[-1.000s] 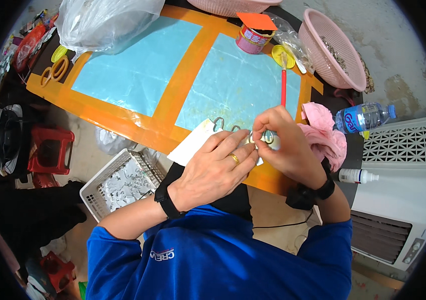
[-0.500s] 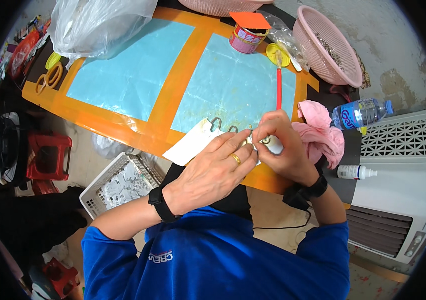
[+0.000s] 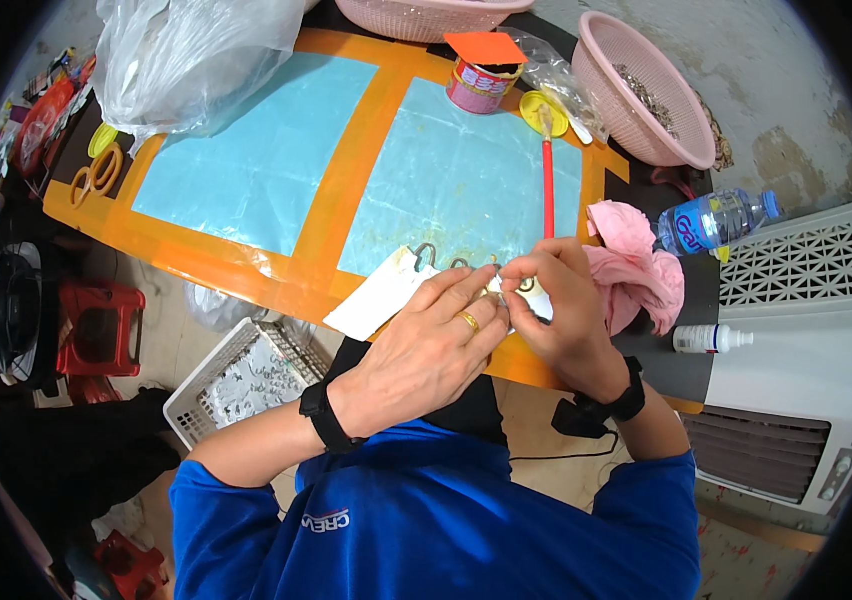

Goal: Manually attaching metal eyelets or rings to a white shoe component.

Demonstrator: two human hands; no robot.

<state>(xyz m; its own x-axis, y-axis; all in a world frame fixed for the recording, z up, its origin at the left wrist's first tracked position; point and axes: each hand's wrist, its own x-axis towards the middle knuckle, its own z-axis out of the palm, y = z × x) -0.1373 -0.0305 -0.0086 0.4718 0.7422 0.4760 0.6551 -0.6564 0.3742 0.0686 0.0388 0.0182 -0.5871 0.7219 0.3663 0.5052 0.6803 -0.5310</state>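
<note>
My left hand (image 3: 424, 350) and my right hand (image 3: 561, 305) meet at the near edge of the table (image 3: 336, 215), fingertips pinched together on a small metal hook piece (image 3: 499, 287). Under them lies a white card (image 3: 378, 296) with metal hooks (image 3: 424, 252) clipped along its far edge. The left hand wears a gold ring and a black wristband; the right wrist carries a black band too. What sits inside the fingers is mostly hidden.
A red stick (image 3: 548, 186), a tin can (image 3: 476, 85) and a yellow lid (image 3: 542, 112) lie on the blue and orange table top. Pink baskets (image 3: 641, 90), a pink cloth (image 3: 636, 265), a water bottle (image 3: 711, 220), a clear bag (image 3: 191, 60), scissors (image 3: 96, 172) and a white floor basket (image 3: 241, 380) surround me.
Both hands stayed together at the card's edge, with the fingers shifting slightly on the small piece. The view drifted a little.
</note>
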